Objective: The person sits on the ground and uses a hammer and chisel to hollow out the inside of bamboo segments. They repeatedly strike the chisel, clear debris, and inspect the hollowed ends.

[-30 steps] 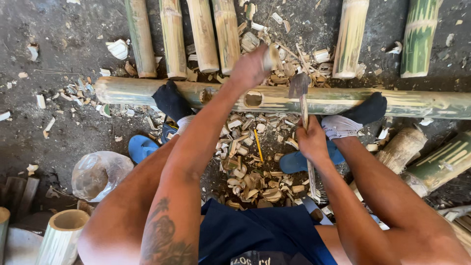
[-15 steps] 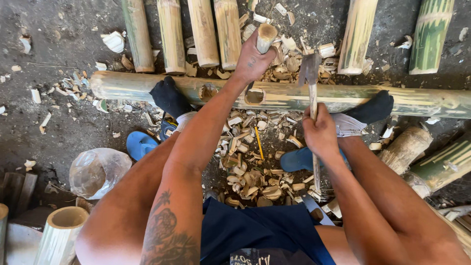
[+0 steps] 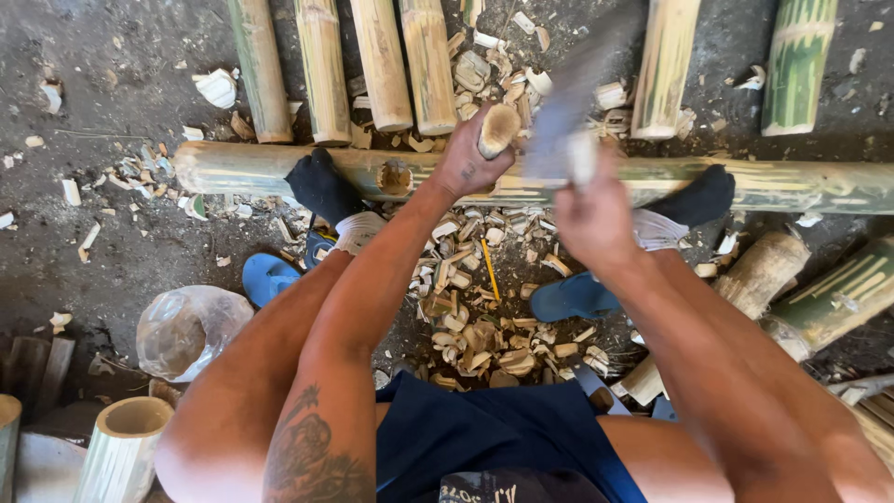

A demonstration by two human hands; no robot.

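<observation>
Cleaver (image 3: pixel 568 112) now raised, blurred, in right hand's (image 3: pixel 596 219) fist; left hand (image 3: pixel 466 168) gripping one bamboo peg (image 3: pixel 498 129).

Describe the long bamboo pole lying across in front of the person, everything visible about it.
The long bamboo pole lies flat on the dirt ground, crosswise from left to right. It is pale yellow-green, streaked, with a rough hole cut into its upper side. Both black-socked feet press on it. The left hand stands a short bamboo peg against it; wood chips litter the ground around it.
</observation>
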